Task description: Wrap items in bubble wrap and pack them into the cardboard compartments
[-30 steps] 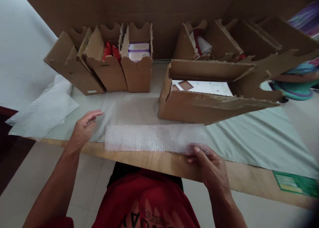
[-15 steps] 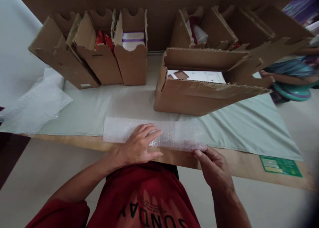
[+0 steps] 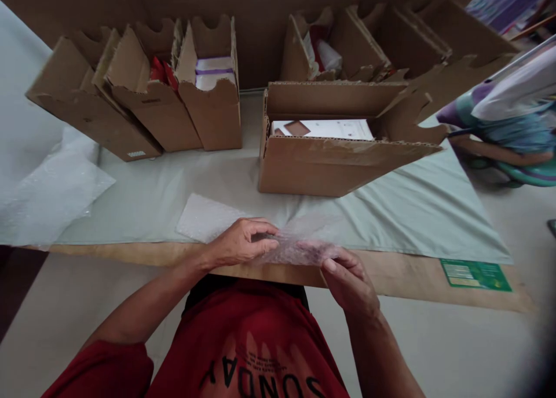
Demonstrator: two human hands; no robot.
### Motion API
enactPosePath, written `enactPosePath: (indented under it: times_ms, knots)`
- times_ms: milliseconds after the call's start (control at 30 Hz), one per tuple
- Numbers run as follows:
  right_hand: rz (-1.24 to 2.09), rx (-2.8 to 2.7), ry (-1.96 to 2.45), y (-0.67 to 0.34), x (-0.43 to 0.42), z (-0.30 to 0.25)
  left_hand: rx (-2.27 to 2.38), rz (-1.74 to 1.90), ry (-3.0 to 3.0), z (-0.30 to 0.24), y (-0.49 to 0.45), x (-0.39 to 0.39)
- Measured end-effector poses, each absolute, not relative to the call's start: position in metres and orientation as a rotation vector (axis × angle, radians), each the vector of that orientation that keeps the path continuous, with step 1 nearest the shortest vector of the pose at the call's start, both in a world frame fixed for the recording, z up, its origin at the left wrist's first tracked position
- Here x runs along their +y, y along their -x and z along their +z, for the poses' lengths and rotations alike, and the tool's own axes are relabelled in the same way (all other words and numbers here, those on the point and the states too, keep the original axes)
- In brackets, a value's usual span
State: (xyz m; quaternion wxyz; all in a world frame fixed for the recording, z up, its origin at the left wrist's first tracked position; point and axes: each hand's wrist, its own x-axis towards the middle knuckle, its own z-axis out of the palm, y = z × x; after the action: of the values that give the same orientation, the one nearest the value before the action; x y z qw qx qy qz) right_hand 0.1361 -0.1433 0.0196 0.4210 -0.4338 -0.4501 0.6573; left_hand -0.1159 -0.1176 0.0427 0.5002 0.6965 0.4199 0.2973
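Observation:
A strip of bubble wrap (image 3: 208, 218) lies along the front edge of the cloth-covered table, its right part lifted and crumpled between my hands. My left hand (image 3: 241, 241) grips the strip near its middle, thumb and fingers closing on it from the left. At the right end, my right hand (image 3: 350, 279) pinches the wrap between thumb and fingers, some of which show through the clear plastic. Behind the strip stands an open cardboard box (image 3: 321, 166) holding a white item with a brown diamond mark (image 3: 334, 129).
More bubble wrap (image 3: 61, 183) is heaped at the left. Several cardboard holders (image 3: 217, 114) line the back, some with red packets (image 3: 163, 73) or white-and-purple boxes (image 3: 214, 70). A green card (image 3: 475, 275) lies on the wooden edge at right. Another person (image 3: 516, 131) is at far right.
The strip lay flat under my spread left hand; now that hand has closed on it. The wrap's right part is raised and bunched, and the camera view has shifted slightly.

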Motion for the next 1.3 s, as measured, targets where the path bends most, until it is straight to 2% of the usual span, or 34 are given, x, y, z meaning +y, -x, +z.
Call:
enactPosePath:
  times_ms: [133,233,367,500,633,800,933,1133,1300]
  knots:
    - [1.674,-1.234,1.022,-0.149,-0.148,0.013,1.029,0.727,-1.681,0.043,0.103,-0.116]
    - [1.590,-1.370,1.076,-0.176,-0.147,0.009,1.206,0.825,-1.615,0.053,0.104,-0.112]
    - [1.164,-1.485,1.328,-0.213,-0.139,0.021,1.315,0.832,-1.890,0.075,0.112,-0.104]
    - [0.799,-1.730,1.205,-0.198,-0.121,0.052,1.160,0.637,-2.303,0.085,0.098,-0.098]
    - [0.587,-2.026,1.096,-0.157,-0.101,0.065,1.121,0.576,-2.413,0.088,0.082,-0.096]
    - [0.661,-1.901,1.158,-0.156,-0.096,0.051,1.262,0.651,-2.274,0.093,0.094,-0.097]
    - [0.810,-1.698,1.304,-0.173,-0.103,0.044,1.257,0.537,-2.269,0.089,0.103,-0.100]
    - [1.192,-1.676,0.912,-0.187,-0.101,0.043,1.408,0.410,-1.901,0.088,0.114,-0.094]
    - [0.880,-1.814,1.232,-0.181,-0.098,0.035,1.347,0.379,-1.900,0.097,0.117,-0.085]
